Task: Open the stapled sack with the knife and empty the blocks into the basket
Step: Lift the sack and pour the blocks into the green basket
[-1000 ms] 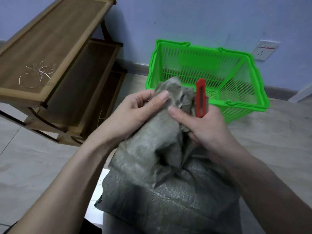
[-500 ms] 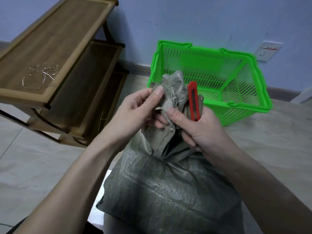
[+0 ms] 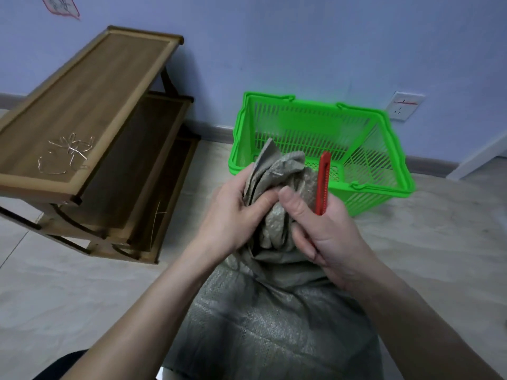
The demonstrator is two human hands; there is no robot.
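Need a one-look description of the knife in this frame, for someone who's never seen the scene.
Find the green basket on the floor by the wall. Just in front of it the right hand grips both the grey sack's bunched neck and the red utility knife. It is the only red thing there, a slim bar sticking upward.

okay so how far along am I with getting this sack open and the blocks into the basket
Done: several pulled staples lie on the wooden shelf. In hand: both hands bunch the sack at its mouth, the left hand in a grip on the fabric, the right hand also holding the red knife. Left: the green basket shows no blocks.
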